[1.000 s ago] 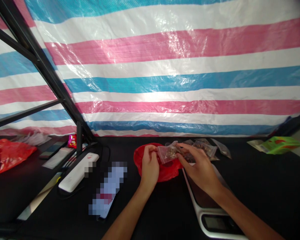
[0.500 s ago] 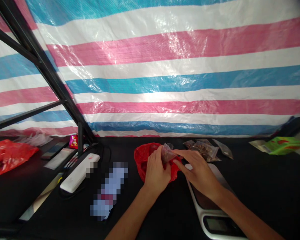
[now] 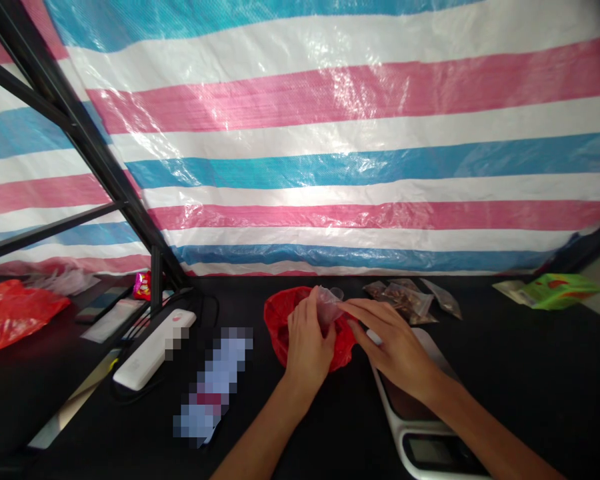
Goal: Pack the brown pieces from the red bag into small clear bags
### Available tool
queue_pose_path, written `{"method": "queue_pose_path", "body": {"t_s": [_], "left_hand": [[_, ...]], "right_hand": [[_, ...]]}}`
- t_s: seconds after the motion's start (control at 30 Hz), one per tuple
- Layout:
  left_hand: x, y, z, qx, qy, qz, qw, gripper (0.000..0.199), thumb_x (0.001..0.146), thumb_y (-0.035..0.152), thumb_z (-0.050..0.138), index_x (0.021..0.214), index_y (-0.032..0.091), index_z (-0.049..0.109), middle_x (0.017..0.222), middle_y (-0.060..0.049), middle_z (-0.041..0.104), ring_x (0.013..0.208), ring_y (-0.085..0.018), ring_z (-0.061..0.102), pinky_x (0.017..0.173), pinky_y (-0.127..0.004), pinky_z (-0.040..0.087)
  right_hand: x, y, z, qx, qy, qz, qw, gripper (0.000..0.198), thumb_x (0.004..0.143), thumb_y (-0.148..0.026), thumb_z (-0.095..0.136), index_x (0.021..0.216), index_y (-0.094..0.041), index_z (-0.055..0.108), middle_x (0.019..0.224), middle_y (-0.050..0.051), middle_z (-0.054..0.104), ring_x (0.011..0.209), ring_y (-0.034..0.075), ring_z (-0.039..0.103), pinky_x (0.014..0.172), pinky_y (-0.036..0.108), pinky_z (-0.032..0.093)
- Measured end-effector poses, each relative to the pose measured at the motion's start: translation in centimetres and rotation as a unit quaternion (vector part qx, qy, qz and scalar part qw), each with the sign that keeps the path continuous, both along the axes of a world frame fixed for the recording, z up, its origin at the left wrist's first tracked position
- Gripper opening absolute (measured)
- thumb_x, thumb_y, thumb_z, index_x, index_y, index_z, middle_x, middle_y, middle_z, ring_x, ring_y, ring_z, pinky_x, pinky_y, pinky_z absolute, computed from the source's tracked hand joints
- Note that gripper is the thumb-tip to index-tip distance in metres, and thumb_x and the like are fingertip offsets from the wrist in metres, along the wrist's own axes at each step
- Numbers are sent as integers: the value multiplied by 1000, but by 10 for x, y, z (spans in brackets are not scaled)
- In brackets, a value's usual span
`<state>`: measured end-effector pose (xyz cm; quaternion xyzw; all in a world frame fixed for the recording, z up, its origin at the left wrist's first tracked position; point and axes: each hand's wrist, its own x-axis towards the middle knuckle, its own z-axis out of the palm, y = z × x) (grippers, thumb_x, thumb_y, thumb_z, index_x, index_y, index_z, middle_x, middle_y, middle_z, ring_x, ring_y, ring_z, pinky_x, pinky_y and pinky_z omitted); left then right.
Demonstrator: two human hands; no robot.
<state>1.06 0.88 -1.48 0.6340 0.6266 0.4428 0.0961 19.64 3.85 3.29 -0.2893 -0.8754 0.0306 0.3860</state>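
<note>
A small clear plastic bag (image 3: 327,304) is held above a red plastic bag (image 3: 276,327) whose mouth gapes wide. My left hand (image 3: 310,340) is closed round the clear bag's left side, fingers pointing up. From the right, my right hand (image 3: 387,340) pinches the clear bag's edge between thumb and fingers. What lies inside the red bag is hidden by my left hand. Beneath my right forearm sits a white kitchen scale (image 3: 397,433) with a dark plate and a grey display.
Clear bags of brown dried pieces (image 3: 405,299) lie behind the scale, with a green packet (image 3: 560,291) farther right. To the left are a blurred-out phone-like object (image 3: 220,380), a white power strip (image 3: 155,350), another red bag (image 3: 20,313) and a black metal frame (image 3: 100,163).
Brown contents that showed in the clear bag are now hardly visible there, and the bag looks clearer. Both hands stay close to the same place; the whole view has shifted slightly.
</note>
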Motion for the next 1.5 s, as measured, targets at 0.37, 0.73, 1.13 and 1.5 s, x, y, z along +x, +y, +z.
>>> {"method": "queue_pose_path", "body": {"t_s": [0.37,0.73,1.13,1.5], "left_hand": [[-4,-2,8,-38,-15,-2,999,71,92,8,57,160,22,39,137,-12,68,124,-29,61,115,-52,42],[1,-8,20,6,38,-51,998,72,94,20,65,160,27,37,137,-11,64,127,-31,57,113,-54,41],[4,-25,40,-70,139,-240,958,57,88,25,66,144,31,55,125,-8,68,105,-29,72,90,-41,62],[7,-23,29,-77,79,-256,960,68,90,14,63,154,31,49,151,-12,53,134,-29,61,114,-44,56]], "right_hand": [[5,3,1,-31,-13,18,999,36,107,-20,56,140,-32,63,137,5,71,124,24,67,105,42,51],[18,15,12,-9,46,-42,998,24,103,-18,58,122,-29,69,111,3,79,101,24,74,91,40,52],[182,102,5,-133,-14,-271,953,26,90,-33,51,71,-28,68,79,9,75,72,29,70,69,44,54],[194,103,-10,-188,-38,-181,965,19,83,-27,61,85,-26,79,85,9,79,76,29,75,68,39,59]]}}
